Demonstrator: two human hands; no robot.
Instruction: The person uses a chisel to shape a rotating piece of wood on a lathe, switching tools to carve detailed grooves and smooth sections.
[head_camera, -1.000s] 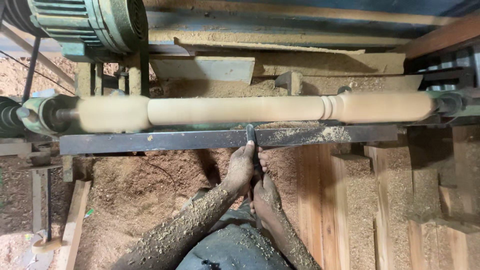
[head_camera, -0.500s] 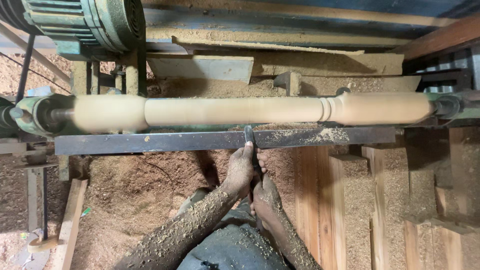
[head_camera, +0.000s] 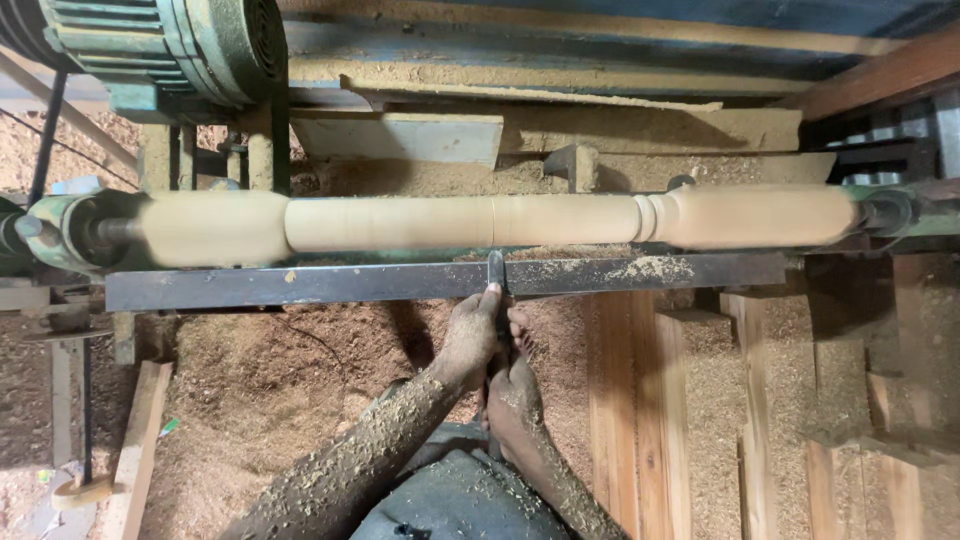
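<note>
- Spindle (head_camera: 480, 222) mostly rounded, beads cut near right end; left block still thick.
- Left hand (head_camera: 470, 340), right hand (head_camera: 512, 395) both gripping chisel (head_camera: 496, 275) on rest (head_camera: 300, 285).

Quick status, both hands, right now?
Left hand: closed on the chisel, near the blade at the tool rest.
Right hand: closed on the chisel handle, lower down.

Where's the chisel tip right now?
Head view, centre: the chisel lies across the metal tool rest, tip just below the spindle, gripped by the left hand and right hand.
</note>
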